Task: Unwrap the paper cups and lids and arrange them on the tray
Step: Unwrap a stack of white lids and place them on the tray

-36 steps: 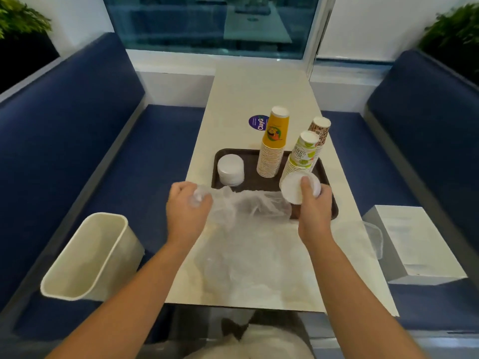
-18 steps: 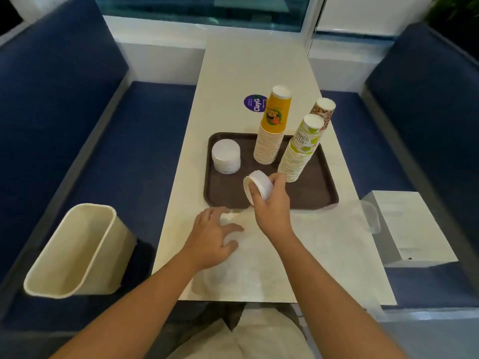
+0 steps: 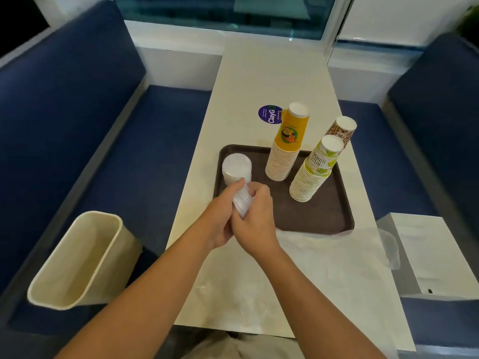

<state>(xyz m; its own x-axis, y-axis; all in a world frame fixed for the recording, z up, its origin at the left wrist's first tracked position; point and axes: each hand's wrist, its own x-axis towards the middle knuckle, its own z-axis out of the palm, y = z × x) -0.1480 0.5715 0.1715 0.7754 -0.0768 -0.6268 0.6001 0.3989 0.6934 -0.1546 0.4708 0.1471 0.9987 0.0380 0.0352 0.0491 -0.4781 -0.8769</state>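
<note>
Both grips are clenched around one short stack of white ribbed plastic lids (image 3: 242, 202). The left grip (image 3: 220, 218) wraps the stack from the left, with one digit lying against its upper end. The right grip (image 3: 256, 216) closes on it from the right, fingers curled. The held stack is tilted and sits over the near-left part of the dark brown rectangular plastic tray (image 3: 311, 216). Whether it touches the tray cannot be determined.

Just beyond the grips, a second stack of white round lids (image 3: 236, 167) stands upright in the far-left corner of the tray, its smooth flat top facing up. Three columns of nested paper cups stand mouth-down on the right half of the tray:
- an orange printed cup stack (image 3: 285, 151) at the far middle;
- a white-and-green printed cup stack (image 3: 315, 172) nearer and to the right, leaning;
- a brown patterned cup stack (image 3: 341, 130) behind it, mostly hidden.

The tray lies on the white matte rectangular table (image 3: 272, 73). A sheet of crinkled clear plastic wrapping (image 3: 324, 255) lies flat on the table against the tray's near rim and overhangs the right edge. A round purple sticker (image 3: 269, 114) lies on the table beyond the tray.

A cream rounded-rectangular plastic bin (image 3: 77, 257) rests on the left blue upholstered bench seat (image 3: 145, 156). A white rectangular box (image 3: 435, 255) rests on the right blue bench seat (image 3: 363, 117).
</note>
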